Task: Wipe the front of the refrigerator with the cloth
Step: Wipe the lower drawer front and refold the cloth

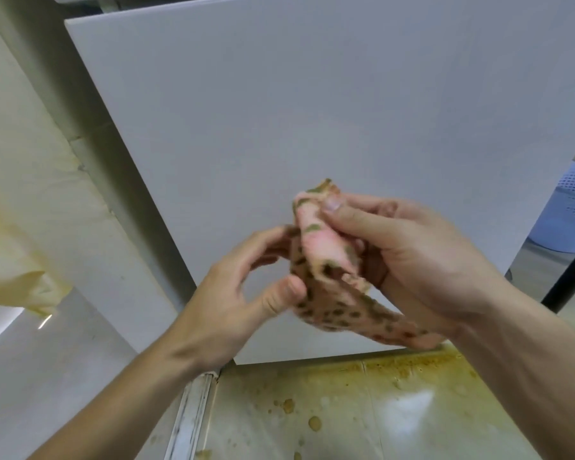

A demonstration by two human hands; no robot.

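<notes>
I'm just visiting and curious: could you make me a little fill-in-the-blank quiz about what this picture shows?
1. The left hand and the right hand together grip a spotted cloth whose ground colour is ____.
2. Behind the hands stands the refrigerator door, coloured ____.
3. Yellow-brown stains mark the ____ below the door.
4. A blue basket shows at the picture's ____ edge.
Missing words: pink; white; floor; right.
</notes>
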